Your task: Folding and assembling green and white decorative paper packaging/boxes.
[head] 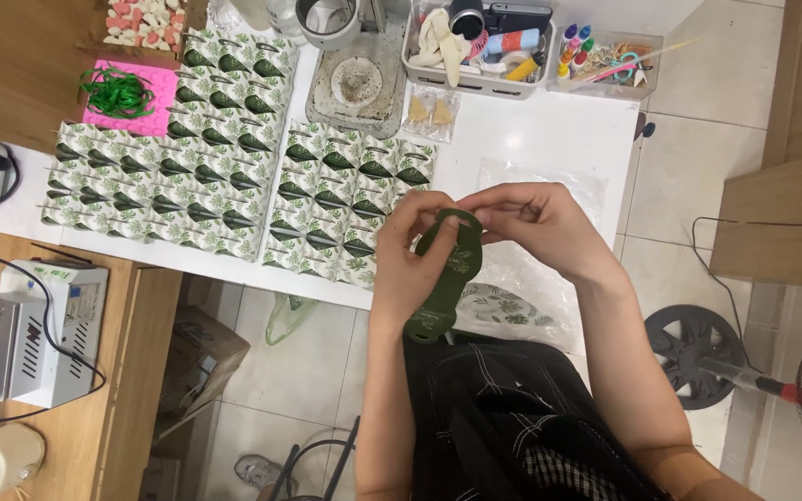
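1. The dark green tag (446, 278), a long card strip with pale leaf print, sits upright between your two hands, just above your lap and at the near edge of the white table (549, 139).
2. Your left hand (410, 264) wraps its middle, fingers curled shut on it.
3. Your right hand (536, 223) pinches the looped top end, thumb and fingertips closed tight.
4. The step in hand looks like shaping or closing that top loop.
5. The next move likely calls for a steady left grip while the right fingers work the small end.
6. Rows of leaf-print packets (234, 158) lie flat across the table, well apart from your hands.
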